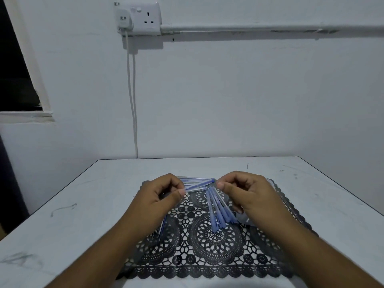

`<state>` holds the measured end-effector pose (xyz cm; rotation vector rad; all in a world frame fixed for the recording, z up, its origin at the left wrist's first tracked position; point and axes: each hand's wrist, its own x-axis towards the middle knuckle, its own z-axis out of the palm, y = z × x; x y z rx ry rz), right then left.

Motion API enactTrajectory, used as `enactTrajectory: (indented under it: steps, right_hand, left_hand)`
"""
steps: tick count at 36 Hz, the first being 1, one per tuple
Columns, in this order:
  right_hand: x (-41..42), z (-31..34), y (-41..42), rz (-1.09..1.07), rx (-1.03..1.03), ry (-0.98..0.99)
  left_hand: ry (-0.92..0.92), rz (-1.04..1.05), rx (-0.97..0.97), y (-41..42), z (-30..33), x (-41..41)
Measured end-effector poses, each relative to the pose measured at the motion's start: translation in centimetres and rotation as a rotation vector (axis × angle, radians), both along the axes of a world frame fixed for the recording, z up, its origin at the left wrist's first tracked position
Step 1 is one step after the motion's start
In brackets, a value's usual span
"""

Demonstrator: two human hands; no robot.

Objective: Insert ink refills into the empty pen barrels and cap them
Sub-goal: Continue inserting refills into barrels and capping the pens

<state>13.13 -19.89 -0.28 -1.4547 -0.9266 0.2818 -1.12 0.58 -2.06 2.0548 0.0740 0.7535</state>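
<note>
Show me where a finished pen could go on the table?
Bare table lies right of the black lace mat, also left of it and behind it toward the wall. The mat's middle is crowded: blue caps, pens, both hands.

Pen barrels (199, 185) clear plastic — mat (207, 256) black lace, table (83, 215) smooth, scuffed.

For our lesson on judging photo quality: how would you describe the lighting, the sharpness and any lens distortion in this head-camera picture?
Head view: dim, cool bluish light, no glare; soft shadows under the white wall socket and its conduit. Wide-angle bending shows in the splayed edges of the pale scuffed table. The clear blue-inked pen pinched between the left hand and the right hand looks slightly soft; the black lace mat stays fairly crisp.
</note>
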Motion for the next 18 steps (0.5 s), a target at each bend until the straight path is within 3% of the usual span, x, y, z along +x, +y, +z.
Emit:
enactTrajectory:
  steps: [5,18]
  right_hand:
    - [-0.01,-0.10,0.12,0.031,0.013,0.046]
    - [-0.69,-0.08,-0.21,-0.017,0.044,-0.091]
  left_hand:
    - [0.006,0.014,0.029,0.10,0.02,-0.02]
    - [-0.013,0.019,0.183,0.46,-0.17,0.04]
